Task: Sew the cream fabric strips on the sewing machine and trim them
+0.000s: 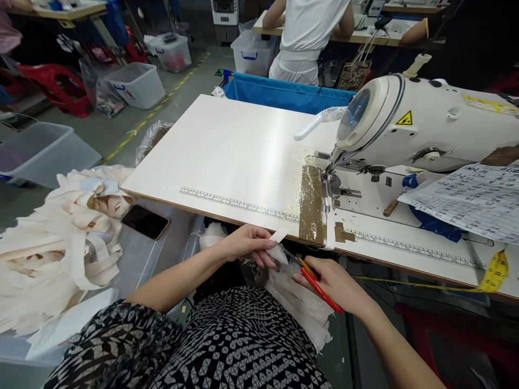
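My left hand [252, 246] pinches a narrow white fabric strip [279, 254] just off the front edge of the sewing table [227, 151]. In my right hand [330, 281] is a pair of scissors [318, 286] with red and yellow handles. Their blades point left and reach the strip close to my left fingers; whether they are open or closed on it I cannot tell. Below both hands, pale fabric [300, 302] hangs down in front of my lap. The sewing machine [389, 121] stands on the table to the right, its needle area behind brown tape [311, 205].
A heap of cream fabric strips [60, 237] and a phone [146, 221] lie on a plastic bin at the left. A yellow tape measure [495, 270] and handwritten paper [474, 200] are at the right. Beyond the table are a blue cloth bin [284, 93] and a co-worker [310, 32].
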`<state>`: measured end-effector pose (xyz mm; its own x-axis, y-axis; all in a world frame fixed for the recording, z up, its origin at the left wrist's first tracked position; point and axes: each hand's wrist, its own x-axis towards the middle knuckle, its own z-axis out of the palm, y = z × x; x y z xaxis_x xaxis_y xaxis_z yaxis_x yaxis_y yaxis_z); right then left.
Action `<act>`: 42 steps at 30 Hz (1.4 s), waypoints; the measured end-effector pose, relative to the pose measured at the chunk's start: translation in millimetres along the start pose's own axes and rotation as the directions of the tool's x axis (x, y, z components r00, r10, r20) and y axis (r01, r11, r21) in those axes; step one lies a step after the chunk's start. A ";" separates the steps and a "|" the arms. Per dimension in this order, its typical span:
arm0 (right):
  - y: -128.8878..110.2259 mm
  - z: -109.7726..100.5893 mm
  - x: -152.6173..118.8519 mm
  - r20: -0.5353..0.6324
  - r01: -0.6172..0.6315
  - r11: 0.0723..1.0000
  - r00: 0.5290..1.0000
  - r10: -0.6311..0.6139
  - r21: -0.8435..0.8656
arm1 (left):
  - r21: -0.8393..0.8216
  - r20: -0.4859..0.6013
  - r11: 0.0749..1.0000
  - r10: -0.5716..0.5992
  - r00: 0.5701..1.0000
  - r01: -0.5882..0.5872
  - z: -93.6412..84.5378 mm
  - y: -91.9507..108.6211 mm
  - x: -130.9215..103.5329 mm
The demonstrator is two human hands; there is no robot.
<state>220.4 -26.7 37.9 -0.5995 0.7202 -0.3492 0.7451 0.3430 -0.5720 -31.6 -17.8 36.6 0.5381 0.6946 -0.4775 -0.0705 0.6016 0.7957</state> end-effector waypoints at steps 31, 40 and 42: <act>7.0 -2.1 4.7 -0.167 -0.004 1.000 0.986 0.009 0.028 | 0.017 0.028 1.000 -0.017 0.999 0.017 -1.8 5.6 8.2; 23.5 -29.3 -35.0 -0.211 -0.163 0.984 0.962 0.175 0.071 | 0.075 0.020 0.997 -0.025 0.999 0.023 1.7 2.7 13.3; 16.1 -23.8 -32.0 -0.129 -0.141 0.990 0.982 0.141 0.009 | 0.085 0.026 0.996 -0.016 1.000 0.014 3.2 3.8 13.4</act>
<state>258.6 -29.9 57.5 -0.4455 0.8331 -0.3277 0.8197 0.2323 -0.5236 -22.0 -7.5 34.5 0.5606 0.6743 -0.4806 0.0085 0.5756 0.8177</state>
